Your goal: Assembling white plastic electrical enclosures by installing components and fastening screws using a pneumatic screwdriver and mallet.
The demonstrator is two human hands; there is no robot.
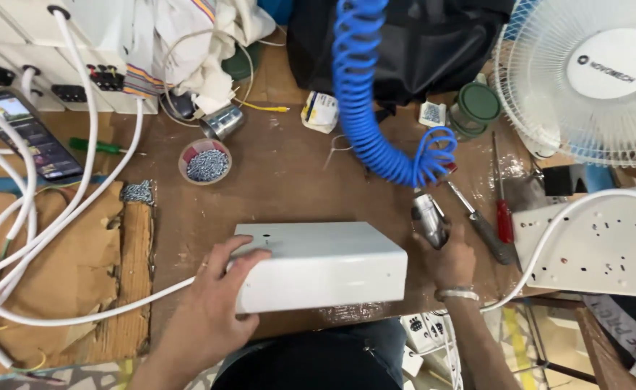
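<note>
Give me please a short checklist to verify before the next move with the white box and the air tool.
1. Left hand steadies the white metal box: ok, palm on its left end, fingers over the top edge.
2. Right hand grips the silver air tool: ok, fingers closed around it.
3. Blue coiled hose joined to the tool: cannot tell, the joint is not clearly seen.
4. Box lies fully on the wooden table: ok, though near the front edge.
5. Screws at hand: ok, a small bowl of screws stands behind the box.
6. Tool tip aligned with a hole in the box: cannot tell.
</note>
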